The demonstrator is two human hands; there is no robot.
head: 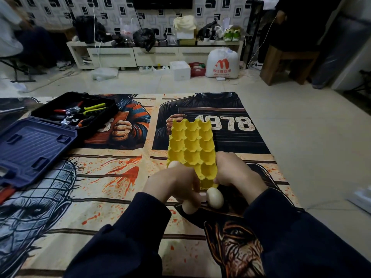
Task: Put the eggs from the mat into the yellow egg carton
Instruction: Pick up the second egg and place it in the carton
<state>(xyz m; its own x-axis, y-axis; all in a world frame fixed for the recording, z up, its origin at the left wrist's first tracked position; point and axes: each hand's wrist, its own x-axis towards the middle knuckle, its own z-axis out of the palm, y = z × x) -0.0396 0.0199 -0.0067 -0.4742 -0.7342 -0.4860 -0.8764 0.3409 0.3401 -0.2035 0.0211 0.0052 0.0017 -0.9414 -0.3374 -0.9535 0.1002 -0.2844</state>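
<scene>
— Where did the eggs sit against your grip?

— Your left hand (176, 185) curled its grip around one egg (188, 206) by the yellow egg carton (191, 143)'s near end, mid-mat (112, 197). Another egg (215, 197) lay just beside it.

— And your right hand (234, 173)?

— Its grip was closed on the carton's near right edge.

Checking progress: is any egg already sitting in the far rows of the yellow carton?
No, the far cups of the yellow carton all show bare.
</scene>
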